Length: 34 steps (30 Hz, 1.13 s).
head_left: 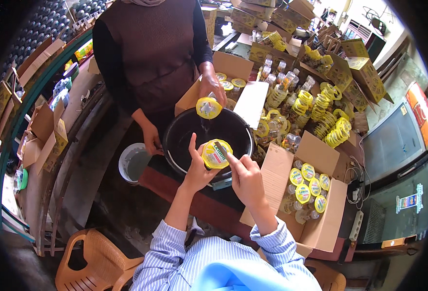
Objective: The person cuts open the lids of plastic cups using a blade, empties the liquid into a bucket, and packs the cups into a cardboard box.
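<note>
My left hand [198,169] grips a small plastic cup with a round yellow-rimmed top [213,157], tilted toward me above the near rim of a black bucket [171,162]. The fingers of my right hand [248,180] are bent, and its index fingertip meets the right edge of that top. A narrow dark strip lies across the top by this fingertip; I cannot make out whether it is a held tool or print. Across the bucket, a co-worker's hand [211,86] holds a similar yellow-topped cup [208,107] over it, with water apparently dripping below.
On my right stands an open carton [328,230] of yellow-topped cups; another carton [187,100] is behind the bucket. Clear bottles and stacked yellow rings [316,114] crowd the table farther right. A white pail [132,162] is left of the bucket, an orange chair [95,259] lower left.
</note>
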### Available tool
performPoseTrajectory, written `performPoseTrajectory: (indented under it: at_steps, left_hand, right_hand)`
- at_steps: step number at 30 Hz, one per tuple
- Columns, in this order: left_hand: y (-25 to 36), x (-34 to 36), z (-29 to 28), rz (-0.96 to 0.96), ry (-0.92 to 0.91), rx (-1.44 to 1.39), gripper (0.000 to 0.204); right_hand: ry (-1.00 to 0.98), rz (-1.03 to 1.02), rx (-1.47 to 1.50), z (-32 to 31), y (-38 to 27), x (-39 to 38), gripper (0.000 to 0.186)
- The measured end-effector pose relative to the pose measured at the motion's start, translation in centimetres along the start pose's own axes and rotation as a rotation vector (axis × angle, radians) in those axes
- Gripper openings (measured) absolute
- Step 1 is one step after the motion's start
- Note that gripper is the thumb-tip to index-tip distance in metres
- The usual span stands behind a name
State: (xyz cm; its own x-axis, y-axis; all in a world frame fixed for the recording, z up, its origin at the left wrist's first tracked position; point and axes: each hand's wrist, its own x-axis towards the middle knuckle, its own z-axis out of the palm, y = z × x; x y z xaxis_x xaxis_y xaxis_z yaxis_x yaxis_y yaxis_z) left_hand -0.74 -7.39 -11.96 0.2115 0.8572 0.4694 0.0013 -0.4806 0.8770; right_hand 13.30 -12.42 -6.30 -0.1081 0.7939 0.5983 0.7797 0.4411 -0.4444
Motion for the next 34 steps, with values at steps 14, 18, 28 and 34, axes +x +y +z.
performPoseTrajectory:
  at_steps: [14, 18, 28, 34]
  left_hand:
    - [-0.61, 0.01, -0.09, 0.013, 0.001, 0.037, 0.107]
    - [-0.61, -0.06, -0.05, -0.001, 0.007, 0.044, 0.108]
    - [-0.75, 0.17, -0.09, 0.004, -0.008, 0.01, 0.108]
    - [-0.91, -0.27, -0.21, -0.012, -0.025, 0.027, 0.106]
  right_hand:
    - [-0.066, -0.051, -0.022, 0.28, 0.06, 0.12, 0.028]
    - [-0.073, -0.071, -0.039, 0.31, -0.02, 0.11, 0.028]
    - [-0.144, -0.079, -0.121, -0.04, -0.24, 0.4, 0.034]
    - [-0.172, -0.071, -0.15, 0.07, -0.25, 0.02, 0.04]
